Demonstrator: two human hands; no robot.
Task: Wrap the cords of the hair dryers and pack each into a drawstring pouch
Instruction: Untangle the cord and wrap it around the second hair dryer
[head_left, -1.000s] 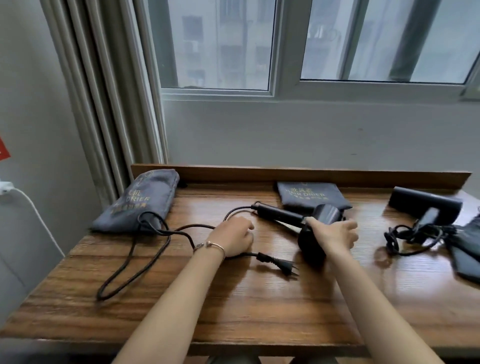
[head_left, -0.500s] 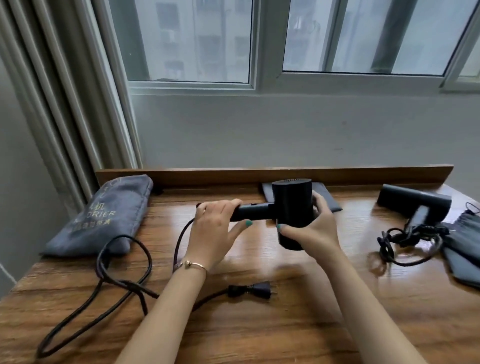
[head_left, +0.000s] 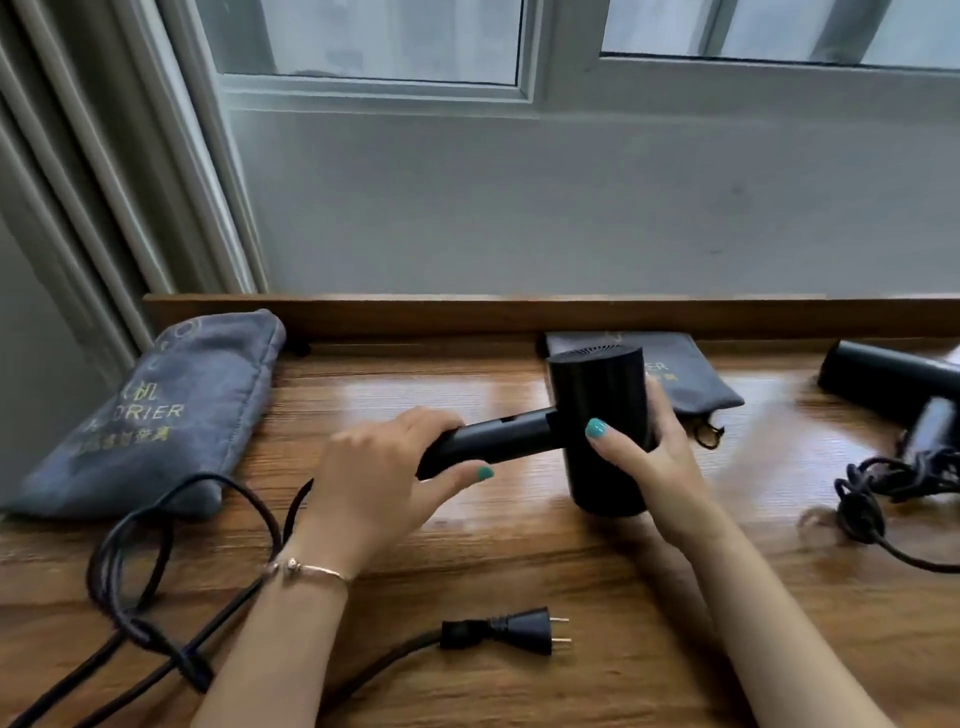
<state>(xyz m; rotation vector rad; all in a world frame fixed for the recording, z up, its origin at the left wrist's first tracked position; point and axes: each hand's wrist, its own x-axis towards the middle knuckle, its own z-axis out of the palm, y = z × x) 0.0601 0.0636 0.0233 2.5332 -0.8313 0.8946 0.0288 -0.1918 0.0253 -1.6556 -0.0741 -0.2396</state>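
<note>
A black hair dryer (head_left: 597, 415) is held just above the wooden table (head_left: 467, 561). My right hand (head_left: 649, 457) grips its round barrel, which stands upright. My left hand (head_left: 379, 473) grips the handle, which points left. Its black cord (head_left: 156, 545) trails in loose loops over the table's left side, and the plug (head_left: 514, 630) lies flat near the front. A flat grey pouch (head_left: 696, 387) lies behind the dryer. A filled grey pouch (head_left: 156, 415) rests at the back left.
A second black hair dryer (head_left: 893, 379) with a bundled cord (head_left: 878, 483) lies at the right edge. A raised wooden ledge (head_left: 467, 314) runs along the table's back below the wall and window. Curtains hang at the left.
Both hands lifted the dryer off the table and turned it, so the barrel now stands upright with the handle pointing left. My left hand left the cord and took the handle. The camera came closer.
</note>
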